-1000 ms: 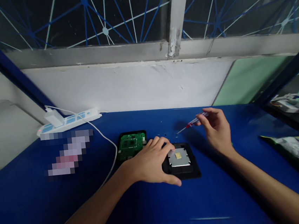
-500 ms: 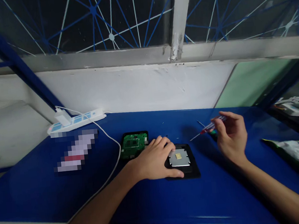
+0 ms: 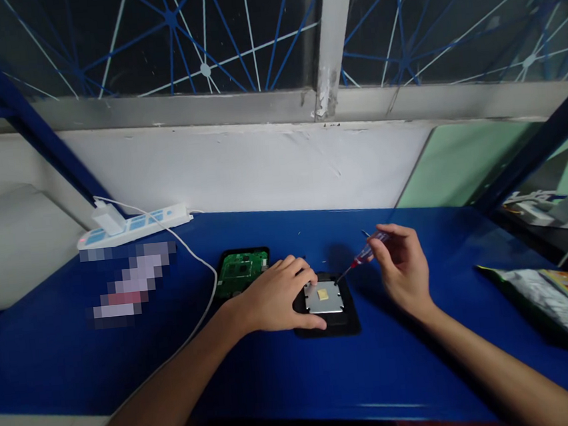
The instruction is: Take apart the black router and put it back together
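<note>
My right hand [image 3: 405,265] grips a screwdriver [image 3: 365,252] with a clear and red handle. The tip of its shaft is at the upper right corner of a silver metal plate [image 3: 318,305]. A small yellowish pad [image 3: 323,294] sits on that plate, which lies in a black plastic cover [image 3: 353,317]. With thumb and fingers spread across the left part of the cover, my left hand [image 3: 277,297] holds it against the table. Just behind this hand lies a black casing with a green circuit board [image 3: 234,270], its lower right partly hidden.
On the blue table [image 3: 280,381], a white power strip [image 3: 156,218] with a plugged-in adapter [image 3: 108,218] stands at the back left. A white cable [image 3: 198,253] runs forward from it. To the right is a shiny packet [image 3: 548,298]. Another thin tool [image 3: 365,233] shows behind the screwdriver.
My right hand has moved left and brought the screwdriver's tip from above the table to the plate's corner. My left hand stays on the cover. The whole view has shifted slightly.
</note>
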A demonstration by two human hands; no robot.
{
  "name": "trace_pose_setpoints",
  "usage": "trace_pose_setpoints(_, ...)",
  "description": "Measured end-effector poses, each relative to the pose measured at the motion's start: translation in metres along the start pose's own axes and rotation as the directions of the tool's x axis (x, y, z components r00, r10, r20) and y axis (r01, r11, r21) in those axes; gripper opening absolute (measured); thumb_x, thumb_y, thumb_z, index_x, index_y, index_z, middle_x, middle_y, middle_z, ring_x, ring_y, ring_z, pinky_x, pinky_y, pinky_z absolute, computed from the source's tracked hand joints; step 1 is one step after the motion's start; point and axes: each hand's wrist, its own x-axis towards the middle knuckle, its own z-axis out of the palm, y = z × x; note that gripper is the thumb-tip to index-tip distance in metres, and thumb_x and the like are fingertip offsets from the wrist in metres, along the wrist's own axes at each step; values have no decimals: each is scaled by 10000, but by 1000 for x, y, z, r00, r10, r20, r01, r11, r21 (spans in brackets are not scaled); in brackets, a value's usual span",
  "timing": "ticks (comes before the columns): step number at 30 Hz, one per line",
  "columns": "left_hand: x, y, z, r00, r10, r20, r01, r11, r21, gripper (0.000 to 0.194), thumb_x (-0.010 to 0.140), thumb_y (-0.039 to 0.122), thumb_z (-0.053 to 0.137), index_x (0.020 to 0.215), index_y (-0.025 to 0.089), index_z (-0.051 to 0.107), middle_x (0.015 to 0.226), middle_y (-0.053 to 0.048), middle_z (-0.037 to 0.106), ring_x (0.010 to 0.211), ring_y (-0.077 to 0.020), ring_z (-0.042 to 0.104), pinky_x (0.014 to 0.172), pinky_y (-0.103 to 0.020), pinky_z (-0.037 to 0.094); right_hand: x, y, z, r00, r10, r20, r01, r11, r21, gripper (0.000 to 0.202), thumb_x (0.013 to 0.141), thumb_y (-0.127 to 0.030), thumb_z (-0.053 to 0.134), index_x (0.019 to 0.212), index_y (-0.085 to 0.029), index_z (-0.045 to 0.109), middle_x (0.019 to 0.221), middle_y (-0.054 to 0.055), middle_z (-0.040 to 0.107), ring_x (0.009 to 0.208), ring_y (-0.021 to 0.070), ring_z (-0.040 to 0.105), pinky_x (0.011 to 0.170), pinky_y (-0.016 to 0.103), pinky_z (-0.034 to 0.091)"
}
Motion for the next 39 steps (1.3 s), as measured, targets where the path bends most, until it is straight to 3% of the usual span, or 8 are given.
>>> trace_pose_setpoints(39, 0, 4, -4, 1000, 9, 27, -9, 1000, -15, 525, 766, 645, 744, 1043, 227, 593, 1183, -66, 579, 1080, -271, 525, 929, -387, 429, -6, -5, -6, 989, -136, 60, 139, 989, -53, 319, 898, -185, 662, 1197, -272, 592, 952, 16, 682, 792, 140, 697, 701, 294, 613)
